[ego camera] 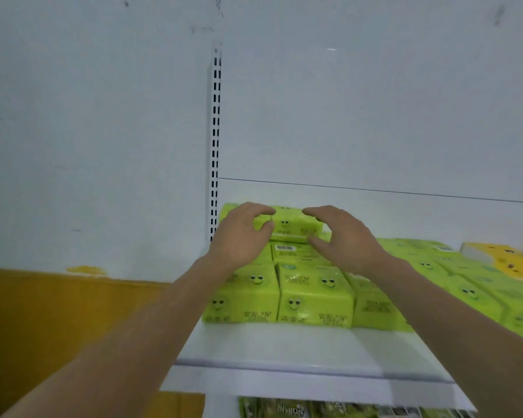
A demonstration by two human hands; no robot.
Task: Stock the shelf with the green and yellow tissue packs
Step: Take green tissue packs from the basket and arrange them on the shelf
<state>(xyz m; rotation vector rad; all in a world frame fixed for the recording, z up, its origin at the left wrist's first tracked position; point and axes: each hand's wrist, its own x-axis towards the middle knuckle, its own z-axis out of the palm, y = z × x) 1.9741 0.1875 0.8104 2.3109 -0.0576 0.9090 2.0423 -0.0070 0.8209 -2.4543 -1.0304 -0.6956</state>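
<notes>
Head view: left hand (242, 236) and right hand (344, 241) reaching over the white metal shelf (284, 348), both set on one lime-green plastic-wrapped tissue pack with a smiley face (293, 224) at the back left, just beside the white slotted upright (215, 146). Grip of each: fingers arched over the top, thumb at the near face, curled round one end of that pack, holding it atop the layer beneath. Below and in front, a row of matching green packs (284, 294) standing side by side and running off to the right. Further right, a yellow-and-white pack (501, 257) beyond the green ones. By the look of it: stocking well under way, bottom layer largely laid, second layer barely begun with this pack, plenty of room above for more. Lower down, blurred green packs on the shelf below (284, 410); kind hard to tell.
</notes>
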